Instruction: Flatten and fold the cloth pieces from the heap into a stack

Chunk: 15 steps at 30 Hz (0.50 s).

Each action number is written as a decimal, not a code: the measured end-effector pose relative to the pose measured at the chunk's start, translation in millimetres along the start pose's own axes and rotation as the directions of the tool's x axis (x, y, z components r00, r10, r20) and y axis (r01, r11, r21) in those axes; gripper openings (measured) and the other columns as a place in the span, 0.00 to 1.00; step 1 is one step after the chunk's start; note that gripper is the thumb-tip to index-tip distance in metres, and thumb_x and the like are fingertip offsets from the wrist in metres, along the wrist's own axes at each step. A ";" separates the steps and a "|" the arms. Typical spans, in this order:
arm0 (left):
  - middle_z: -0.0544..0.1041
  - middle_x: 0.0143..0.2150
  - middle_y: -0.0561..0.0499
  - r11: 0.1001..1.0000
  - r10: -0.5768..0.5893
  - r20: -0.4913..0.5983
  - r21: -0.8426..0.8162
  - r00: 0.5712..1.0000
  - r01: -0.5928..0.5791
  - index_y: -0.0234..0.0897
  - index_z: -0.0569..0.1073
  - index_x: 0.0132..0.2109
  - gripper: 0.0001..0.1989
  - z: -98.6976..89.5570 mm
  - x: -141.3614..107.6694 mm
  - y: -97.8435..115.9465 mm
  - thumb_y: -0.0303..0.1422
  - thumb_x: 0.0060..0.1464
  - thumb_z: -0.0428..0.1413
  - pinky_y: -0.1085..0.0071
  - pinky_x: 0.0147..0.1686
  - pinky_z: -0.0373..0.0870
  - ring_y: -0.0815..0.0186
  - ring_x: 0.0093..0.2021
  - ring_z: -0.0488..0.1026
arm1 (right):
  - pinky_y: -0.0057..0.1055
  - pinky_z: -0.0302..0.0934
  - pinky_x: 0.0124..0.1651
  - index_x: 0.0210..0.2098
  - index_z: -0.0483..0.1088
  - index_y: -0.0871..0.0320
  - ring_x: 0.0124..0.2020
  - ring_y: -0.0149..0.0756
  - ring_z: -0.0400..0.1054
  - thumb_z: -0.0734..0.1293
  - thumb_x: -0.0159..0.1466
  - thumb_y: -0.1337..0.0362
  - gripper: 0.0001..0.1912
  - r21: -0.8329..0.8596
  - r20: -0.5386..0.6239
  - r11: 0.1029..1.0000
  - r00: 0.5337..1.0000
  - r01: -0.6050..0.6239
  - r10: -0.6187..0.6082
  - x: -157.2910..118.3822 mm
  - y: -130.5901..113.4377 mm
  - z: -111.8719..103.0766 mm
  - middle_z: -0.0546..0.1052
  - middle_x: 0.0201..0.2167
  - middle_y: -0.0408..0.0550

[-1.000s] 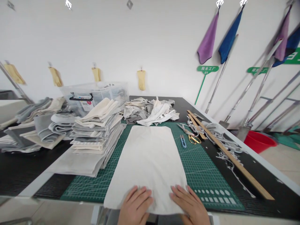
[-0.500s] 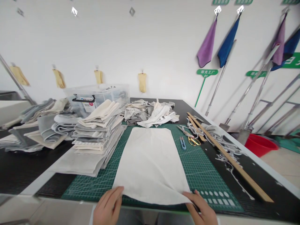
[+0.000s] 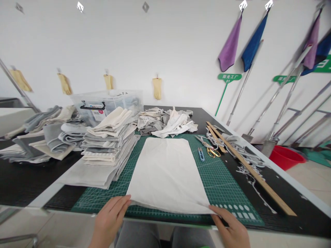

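A white cloth lies flat and lengthwise on the green cutting mat. My left hand closes on its near left corner, fingers together at the edge. My right hand pinches the near right corner between thumb and fingers. Between the hands the cloth's near edge runs almost straight, with faint creases close to the right corner. To the right of the cloth, blue thread snips and gold-handled scissors rest on the mat.
Left of the mat rises a stack of folded cloths, with more cloths beyond. A clear plastic box and a heap of scraps stand behind. Wooden strips and grey cords lie on the right.
The cloth's near edge has straightened from a sagging curve. My hands have moved slightly farther apart, still at the two near corners. The camera view has shifted a little.
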<state>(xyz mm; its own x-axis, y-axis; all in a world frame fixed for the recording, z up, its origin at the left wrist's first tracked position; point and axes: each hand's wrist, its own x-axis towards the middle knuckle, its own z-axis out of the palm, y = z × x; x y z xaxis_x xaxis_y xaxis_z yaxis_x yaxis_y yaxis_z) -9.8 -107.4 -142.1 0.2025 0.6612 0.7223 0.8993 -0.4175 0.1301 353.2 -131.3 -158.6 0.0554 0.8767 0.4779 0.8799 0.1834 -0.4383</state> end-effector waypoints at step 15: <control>0.72 0.27 0.57 0.962 0.008 0.681 -0.206 0.732 0.181 0.41 0.70 0.30 0.08 -59.7 41.1 -0.1 0.34 0.48 0.47 0.83 0.29 0.60 0.74 0.29 0.68 | 0.23 0.54 0.23 0.21 0.71 0.57 0.21 0.30 0.62 0.62 0.48 0.61 0.09 0.287 0.614 0.937 0.789 -0.200 -0.020 22.7 -11.6 -39.8 0.71 0.19 0.44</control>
<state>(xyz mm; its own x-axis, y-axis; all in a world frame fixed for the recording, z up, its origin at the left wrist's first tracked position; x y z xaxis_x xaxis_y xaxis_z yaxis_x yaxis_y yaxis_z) -24.7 -117.4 -71.9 0.4195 0.9053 0.0673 0.8215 -0.4101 0.3962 363.0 -131.2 -112.3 -0.2638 0.9611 -0.0818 0.6777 0.1244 -0.7247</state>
